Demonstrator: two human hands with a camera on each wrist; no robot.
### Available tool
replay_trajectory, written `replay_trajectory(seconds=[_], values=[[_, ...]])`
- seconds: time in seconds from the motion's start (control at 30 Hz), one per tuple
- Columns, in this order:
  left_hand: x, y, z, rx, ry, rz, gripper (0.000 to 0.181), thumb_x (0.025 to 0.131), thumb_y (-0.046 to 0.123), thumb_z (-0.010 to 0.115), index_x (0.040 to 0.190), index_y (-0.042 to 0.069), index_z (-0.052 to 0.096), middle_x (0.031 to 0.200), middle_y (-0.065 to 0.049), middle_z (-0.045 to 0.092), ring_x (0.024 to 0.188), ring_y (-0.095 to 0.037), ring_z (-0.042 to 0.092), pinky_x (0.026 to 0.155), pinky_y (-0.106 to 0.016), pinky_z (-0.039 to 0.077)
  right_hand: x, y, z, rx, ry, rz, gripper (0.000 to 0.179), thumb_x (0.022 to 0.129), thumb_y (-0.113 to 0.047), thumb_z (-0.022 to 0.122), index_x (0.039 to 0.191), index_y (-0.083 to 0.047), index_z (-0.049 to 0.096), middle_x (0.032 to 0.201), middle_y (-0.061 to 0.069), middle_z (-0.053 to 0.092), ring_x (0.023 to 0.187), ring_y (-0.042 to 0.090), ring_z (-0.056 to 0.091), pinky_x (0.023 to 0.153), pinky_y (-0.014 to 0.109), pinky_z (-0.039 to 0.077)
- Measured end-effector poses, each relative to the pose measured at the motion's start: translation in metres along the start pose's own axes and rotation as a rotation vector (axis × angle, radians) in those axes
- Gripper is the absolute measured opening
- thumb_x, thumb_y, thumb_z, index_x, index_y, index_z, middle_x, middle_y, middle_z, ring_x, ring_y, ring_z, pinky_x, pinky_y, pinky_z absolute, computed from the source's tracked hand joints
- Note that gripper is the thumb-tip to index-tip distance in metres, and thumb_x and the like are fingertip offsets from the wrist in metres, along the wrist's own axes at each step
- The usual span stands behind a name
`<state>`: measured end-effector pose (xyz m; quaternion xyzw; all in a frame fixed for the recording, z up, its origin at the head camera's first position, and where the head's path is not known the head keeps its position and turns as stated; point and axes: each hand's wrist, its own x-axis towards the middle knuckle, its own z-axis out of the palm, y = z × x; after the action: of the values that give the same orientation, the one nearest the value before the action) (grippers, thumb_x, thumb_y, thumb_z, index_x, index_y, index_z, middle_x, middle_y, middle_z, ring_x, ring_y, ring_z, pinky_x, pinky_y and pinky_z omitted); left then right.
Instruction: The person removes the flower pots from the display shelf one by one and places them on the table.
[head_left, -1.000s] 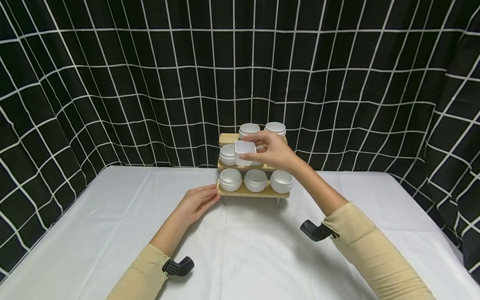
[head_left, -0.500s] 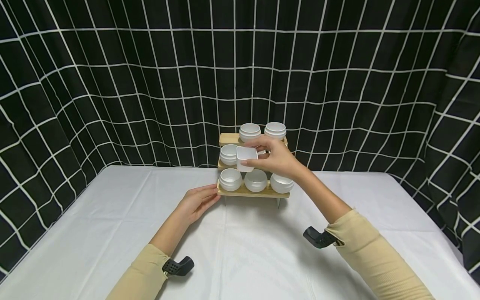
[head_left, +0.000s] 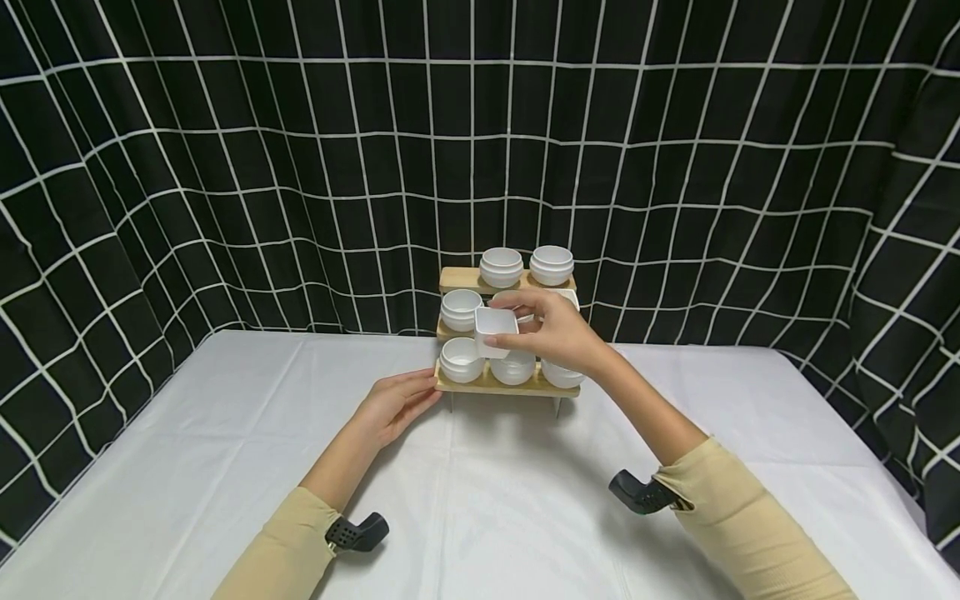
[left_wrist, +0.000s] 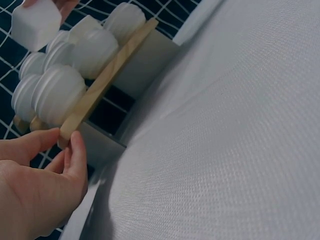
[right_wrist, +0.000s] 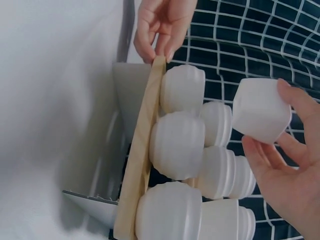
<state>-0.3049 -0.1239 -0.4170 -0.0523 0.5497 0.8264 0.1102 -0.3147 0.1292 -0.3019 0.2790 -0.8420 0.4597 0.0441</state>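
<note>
A three-tier wooden stand with white legs carries small white cups. My left hand pinches the left end of its lowest board, thumb and fingertips on either side of the wood in the left wrist view. Between thumb and fingers my right hand holds a square white cup, its hollow facing up toward the head camera. This cup is in front of the stand, overlapping the middle and bottom rows in the head view. A round cup on the lowest board is partly hidden behind it.
Two round cups occupy the top board's middle and right. On the middle board, a round cup sits at left and a squarish cup shows behind my right hand. A white cloth covers the table; a black gridded curtain hangs behind.
My right hand has lowered the square cup from in front of the middle row toward the bottom row, uncovering the squarish cup behind. The left hand stays put.
</note>
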Motion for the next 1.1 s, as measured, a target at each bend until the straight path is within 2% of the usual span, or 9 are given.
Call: replay_trajectory(seconds=[0.4,0.53,0.73,0.97,1.1], values=[[0.001,-0.001,0.000,-0.004,0.008,-0.008,0.043,0.105,-0.009,0.054,0.147,-0.018,0.047,0.130,-0.024,0.064,0.090,-0.008,0.072,0.097,-0.020,0.063,-0.012,0.002,0.009,0.001,0.011,-0.001,0.051,0.085,-0.011,0.088,0.132,0.001,0.071,0.128,0.016,0.071,0.113,0.033,0.065,0.098,0.046,0.063],[-0.001,0.000,0.001,0.000,0.004,-0.007,0.044,0.105,-0.008,0.054,0.147,-0.018,0.047,0.133,-0.025,0.062,0.090,-0.007,0.072,0.097,-0.019,0.063,-0.016,0.002,0.012,0.028,0.016,-0.006,0.050,0.085,-0.009,0.088,0.131,0.001,0.071,0.128,0.017,0.071,0.112,0.033,0.068,0.097,0.043,0.063],[0.001,0.000,0.001,-0.006,-0.004,-0.006,0.045,0.105,-0.009,0.054,0.148,-0.018,0.045,0.123,-0.019,0.066,0.090,-0.008,0.071,0.097,-0.019,0.063,-0.020,0.003,0.018,0.110,0.013,-0.007,0.050,0.085,-0.004,0.087,0.132,0.005,0.070,0.132,0.020,0.067,0.118,0.036,0.069,0.106,0.045,0.062],[0.000,0.000,-0.001,-0.007,-0.019,0.007,0.045,0.105,-0.008,0.055,0.147,-0.018,0.046,0.129,-0.024,0.064,0.093,-0.009,0.071,0.099,-0.020,0.062,-0.022,0.005,0.025,0.065,0.006,-0.034,0.049,0.085,-0.005,0.086,0.130,0.007,0.070,0.132,0.021,0.068,0.121,0.037,0.067,0.109,0.047,0.060],[-0.005,0.001,-0.001,-0.017,-0.041,0.022,0.043,0.103,-0.008,0.058,0.144,-0.019,0.050,0.127,-0.023,0.066,0.095,-0.010,0.072,0.097,-0.021,0.063,-0.026,0.006,0.029,0.061,-0.006,-0.033,0.049,0.085,-0.006,0.087,0.130,0.005,0.070,0.130,0.020,0.069,0.121,0.036,0.066,0.109,0.048,0.061]])
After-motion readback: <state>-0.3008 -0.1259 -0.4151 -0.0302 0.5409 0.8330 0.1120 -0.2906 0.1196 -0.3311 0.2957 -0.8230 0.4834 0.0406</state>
